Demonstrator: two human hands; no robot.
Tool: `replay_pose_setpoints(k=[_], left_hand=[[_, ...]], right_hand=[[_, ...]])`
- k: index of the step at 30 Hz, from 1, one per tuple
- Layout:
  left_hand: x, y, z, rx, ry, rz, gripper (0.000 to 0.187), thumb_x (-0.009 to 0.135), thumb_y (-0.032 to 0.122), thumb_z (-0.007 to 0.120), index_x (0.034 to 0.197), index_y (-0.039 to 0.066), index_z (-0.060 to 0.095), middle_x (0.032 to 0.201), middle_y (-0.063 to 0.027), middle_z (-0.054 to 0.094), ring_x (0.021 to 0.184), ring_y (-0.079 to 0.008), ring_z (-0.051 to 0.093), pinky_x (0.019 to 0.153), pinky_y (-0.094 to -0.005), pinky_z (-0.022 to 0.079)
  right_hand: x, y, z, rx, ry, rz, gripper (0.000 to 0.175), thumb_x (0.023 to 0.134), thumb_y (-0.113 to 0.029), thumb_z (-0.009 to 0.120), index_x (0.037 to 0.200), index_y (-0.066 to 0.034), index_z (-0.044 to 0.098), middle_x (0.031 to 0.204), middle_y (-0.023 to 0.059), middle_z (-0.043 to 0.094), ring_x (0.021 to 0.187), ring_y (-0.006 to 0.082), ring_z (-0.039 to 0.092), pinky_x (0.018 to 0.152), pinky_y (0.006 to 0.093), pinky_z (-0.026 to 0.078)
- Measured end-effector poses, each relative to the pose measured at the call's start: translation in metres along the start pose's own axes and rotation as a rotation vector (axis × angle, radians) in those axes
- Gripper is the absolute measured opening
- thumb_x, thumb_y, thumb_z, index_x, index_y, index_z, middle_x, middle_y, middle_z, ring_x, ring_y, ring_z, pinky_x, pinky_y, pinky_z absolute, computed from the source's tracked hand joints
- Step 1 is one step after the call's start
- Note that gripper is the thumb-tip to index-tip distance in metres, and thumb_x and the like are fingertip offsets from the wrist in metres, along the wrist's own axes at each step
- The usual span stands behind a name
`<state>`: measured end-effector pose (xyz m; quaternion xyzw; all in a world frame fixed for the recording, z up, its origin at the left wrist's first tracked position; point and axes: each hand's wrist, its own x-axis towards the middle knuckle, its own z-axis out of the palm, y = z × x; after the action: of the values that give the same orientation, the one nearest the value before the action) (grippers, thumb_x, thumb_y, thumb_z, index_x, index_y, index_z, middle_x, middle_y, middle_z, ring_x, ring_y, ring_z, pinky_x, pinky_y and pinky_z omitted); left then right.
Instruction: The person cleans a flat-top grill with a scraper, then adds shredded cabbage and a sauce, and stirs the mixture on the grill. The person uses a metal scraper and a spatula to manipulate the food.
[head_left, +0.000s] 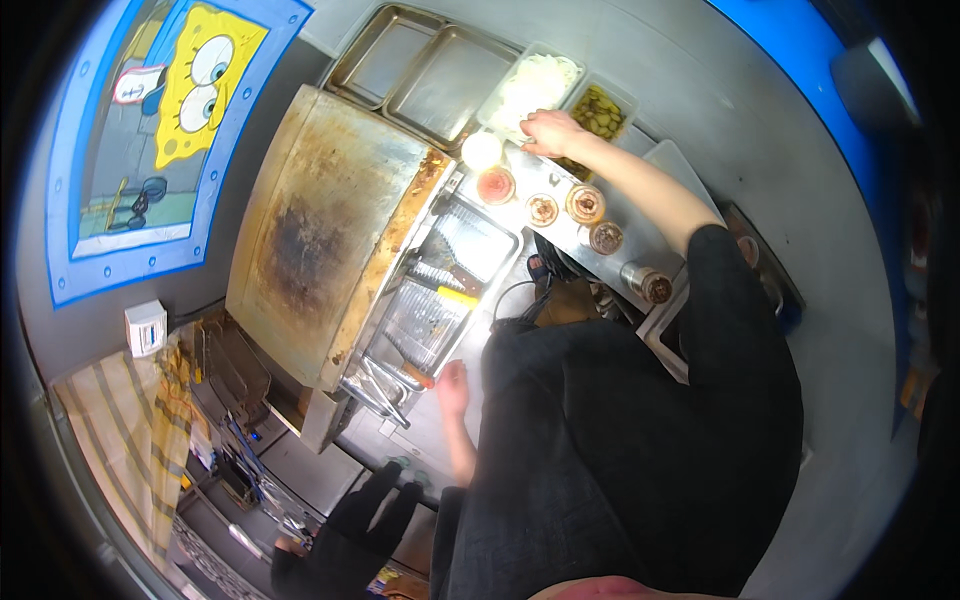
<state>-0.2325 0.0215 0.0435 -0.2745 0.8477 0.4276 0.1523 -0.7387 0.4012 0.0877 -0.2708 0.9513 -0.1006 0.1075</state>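
My right hand (551, 133) reaches over the near edge of a clear tub of sliced onions (538, 84), fingertips at its corner; whether it holds anything cannot be told. Right beside it stands a tub of pickle slices (598, 112). My left hand (452, 384) hangs low near the orange handle (418, 375) of a tool, and whether they touch is unclear. That tool and a yellow-handled one (456, 297) lie on the metal tray in front of the flat-top griddle (315, 232), whose plate is stained brown and holds no food.
Several round containers, among them a shaker with a reddish-brown top (585, 202), stand on the steel counter (630, 180). Two metal sheet pans (450, 75) lie behind the griddle. A person in dark clothes (367, 532) is at the lower left, near shelves.
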Motion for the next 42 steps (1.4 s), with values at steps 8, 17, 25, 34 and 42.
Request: replay_pose_setpoints(k=[8,17,25,34,42], left_hand=[[-0.065,-0.022,0.010,-0.241,0.228,-0.162,0.031,0.102,0.019,0.060,0.123,-0.003,0.066,0.114,-0.0186,0.071,0.104,-0.0284,0.070,0.091,-0.0391,0.055],[-0.098,0.014,0.016,-0.120,0.188,-0.190,0.030,0.103,0.020,0.060,0.121,-0.002,0.067,0.113,-0.0182,0.072,0.105,-0.0247,0.070,0.094,-0.0394,0.054],[0.001,0.259,-0.113,-0.456,0.363,0.211,0.019,0.103,0.009,0.058,0.117,0.000,0.068,0.110,-0.0115,0.072,0.102,-0.0194,0.068,0.095,-0.0331,0.052],[0.333,0.487,0.002,-0.159,-0.285,0.124,0.038,0.097,0.029,0.064,0.113,-0.005,0.067,0.096,-0.0120,0.072,0.087,-0.0189,0.069,0.079,-0.0325,0.055],[0.427,0.480,0.110,-0.059,-0.292,-0.195,0.048,0.089,0.017,0.063,0.127,-0.012,0.053,0.092,-0.0245,0.069,0.070,-0.0332,0.071,0.059,-0.0493,0.060]], right_hand=[[0.087,-0.026,0.073,-0.190,-0.183,0.225,0.023,0.084,-0.022,0.065,0.101,-0.0139,0.079,0.106,0.0091,0.077,0.104,0.0270,0.073,0.087,0.0412,0.057],[0.082,-0.036,0.031,-0.194,-0.161,0.212,0.026,0.086,-0.021,0.059,0.099,-0.0098,0.079,0.102,0.0137,0.077,0.098,0.0296,0.074,0.083,0.0418,0.058],[0.078,-0.020,-0.036,-0.021,-0.228,0.217,0.042,0.093,-0.040,0.063,0.101,-0.0017,0.076,0.103,0.0190,0.075,0.098,0.0352,0.072,0.085,0.0447,0.057],[0.071,-0.020,-0.034,0.023,-0.155,0.194,0.037,0.090,-0.037,0.064,0.097,-0.0028,0.077,0.098,0.0186,0.075,0.096,0.0347,0.073,0.085,0.0444,0.057],[0.072,-0.005,-0.007,0.082,-0.097,0.131,0.024,0.083,-0.027,0.066,0.080,-0.0062,0.077,0.084,0.0176,0.075,0.082,0.0343,0.074,0.075,0.0456,0.058]])
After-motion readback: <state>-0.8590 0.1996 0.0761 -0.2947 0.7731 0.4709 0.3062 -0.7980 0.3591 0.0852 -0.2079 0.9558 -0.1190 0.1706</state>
